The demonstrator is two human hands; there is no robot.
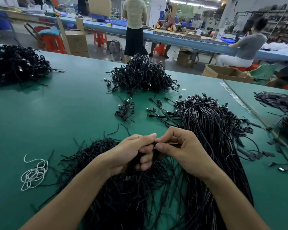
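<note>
Left hand: we log it closed, its fingers curled round a black cable.
Right hand: thumb and forefinger pinch the top of the same cable, touching the left fingertips.
Cable: held just above the worktop, at the middle of its near edge. We cannot tell how it is folded inside the grip.
Ties: a loose black heap lies under both hands and runs to the near edge.
Straight cables: a long sheaf just right of the hands, with its plugs pointing to the far edge.
Coiled few: we see them lying beyond the hands, apart from the heaps.
Far heap: coiled cables at the middle of the far edge.
Left heap: more of the same, at the far left corner.
String: a white tangle, well left of the hands.
</note>
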